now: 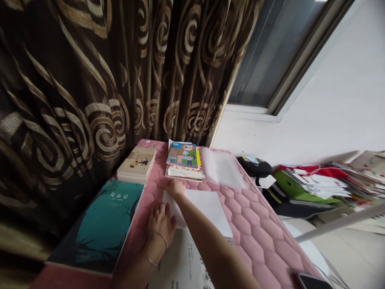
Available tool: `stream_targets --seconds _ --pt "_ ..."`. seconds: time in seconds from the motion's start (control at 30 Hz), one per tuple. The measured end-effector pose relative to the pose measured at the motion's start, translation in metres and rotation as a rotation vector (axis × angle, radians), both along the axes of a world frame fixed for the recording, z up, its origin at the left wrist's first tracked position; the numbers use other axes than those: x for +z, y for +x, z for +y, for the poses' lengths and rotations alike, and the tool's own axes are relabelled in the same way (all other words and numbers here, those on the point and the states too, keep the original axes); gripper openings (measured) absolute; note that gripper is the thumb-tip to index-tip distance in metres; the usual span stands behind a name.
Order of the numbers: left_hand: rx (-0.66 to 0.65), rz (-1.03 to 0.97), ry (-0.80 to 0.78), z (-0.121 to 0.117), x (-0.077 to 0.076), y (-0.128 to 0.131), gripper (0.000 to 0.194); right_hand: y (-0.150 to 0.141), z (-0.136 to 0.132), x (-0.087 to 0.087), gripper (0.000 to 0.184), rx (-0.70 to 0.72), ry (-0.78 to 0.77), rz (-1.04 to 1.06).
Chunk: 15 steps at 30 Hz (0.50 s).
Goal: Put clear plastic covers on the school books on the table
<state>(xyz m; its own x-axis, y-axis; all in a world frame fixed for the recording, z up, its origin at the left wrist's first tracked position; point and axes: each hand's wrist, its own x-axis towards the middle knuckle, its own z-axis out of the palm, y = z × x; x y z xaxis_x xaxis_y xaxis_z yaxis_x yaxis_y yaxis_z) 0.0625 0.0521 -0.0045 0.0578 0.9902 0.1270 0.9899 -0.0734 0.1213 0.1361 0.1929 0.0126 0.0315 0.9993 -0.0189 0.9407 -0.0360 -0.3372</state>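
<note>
My left hand (161,220) lies flat, fingers stretched out, on the near left edge of a white sheet of paper (207,206) on the pink quilted table cover (258,228). My right hand (176,187) reaches forward and presses on the far left corner of the same sheet, fingers curled down on it. Just beyond the right hand lies a stack of colourful schoolbooks (184,160). Another printed sheet (183,265) lies under my forearms, near me.
A teal book (102,224) lies at the left, a beige book stack (136,164) behind it, a clear plastic folder (222,167) by the schoolbooks. A dark patterned curtain (90,80) hangs behind. Bags and papers (315,184) pile up at the right. A phone (313,281) sits at the near right corner.
</note>
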Motion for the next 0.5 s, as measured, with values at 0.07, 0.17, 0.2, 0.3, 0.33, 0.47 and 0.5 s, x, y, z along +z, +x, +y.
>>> stream_targets --seconds 0.07,0.17,0.2,0.3,0.33,0.47,0.5 --pt "0.0 -0.017 -0.006 0.0 0.001 0.0 0.047 -0.001 -0.004 -0.002 0.047 -0.004 0.025 -0.013" --pt "-0.001 -0.031 -0.02 0.001 0.003 0.0 0.046 0.0 -0.02 -0.007 0.049 0.04 0.039 -0.02" --pt "0.0 -0.031 -0.025 0.001 0.005 0.0 0.045 0.001 -0.026 -0.009 0.052 0.067 0.032 -0.015" --pt "0.004 -0.024 -0.056 0.002 0.006 0.001 0.042 0.007 -0.037 -0.012 0.061 0.13 0.001 0.005" --pt "0.002 -0.022 -0.065 0.002 0.006 0.001 0.042 0.008 -0.038 -0.012 0.064 0.133 -0.012 0.013" --pt "-0.003 -0.025 -0.037 0.002 0.002 0.001 0.043 0.008 -0.022 -0.005 0.066 0.073 -0.045 0.039" --pt "0.001 -0.028 -0.024 0.002 0.001 0.0 0.044 0.007 -0.015 -0.003 0.064 0.048 -0.044 0.038"
